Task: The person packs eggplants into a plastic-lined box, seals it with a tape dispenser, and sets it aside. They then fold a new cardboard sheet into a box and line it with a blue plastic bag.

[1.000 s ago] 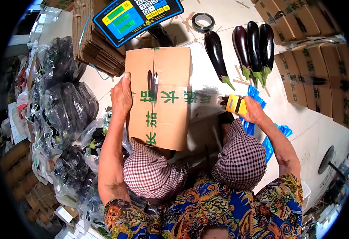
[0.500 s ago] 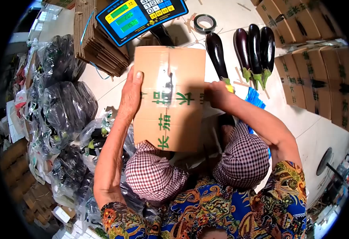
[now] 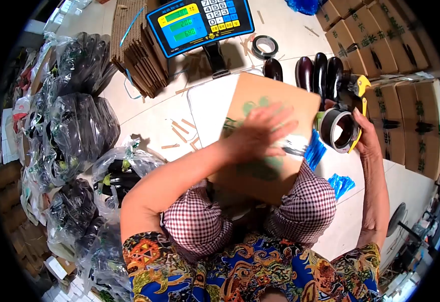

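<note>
A cardboard box (image 3: 280, 95) with green print sits tilted between the checkered knees, over the scale's white plate (image 3: 207, 103). My left hand (image 3: 262, 131) lies on the box's upper face with its fingers spread, slightly blurred. Right of the box, my right hand (image 3: 363, 133) grips a yellow tape dispenser (image 3: 362, 95) with a large tape roll (image 3: 338, 130) on it. Several dark eggplants (image 3: 319, 75) lie beyond the box and the dispenser, their lower ends partly hidden.
Folded cardboard (image 3: 142, 45) stands beside the scale display (image 3: 200, 22). A loose tape roll (image 3: 265, 47) lies on the floor. Packed boxes (image 3: 371, 35) stand at the right, bagged eggplants (image 3: 81, 131) at the left, and blue plastic (image 3: 340, 185) near the right knee.
The box has turned and tilted, showing another face. My left hand has moved from its left side onto that face. My right hand has left the box and now holds the tape dispenser.
</note>
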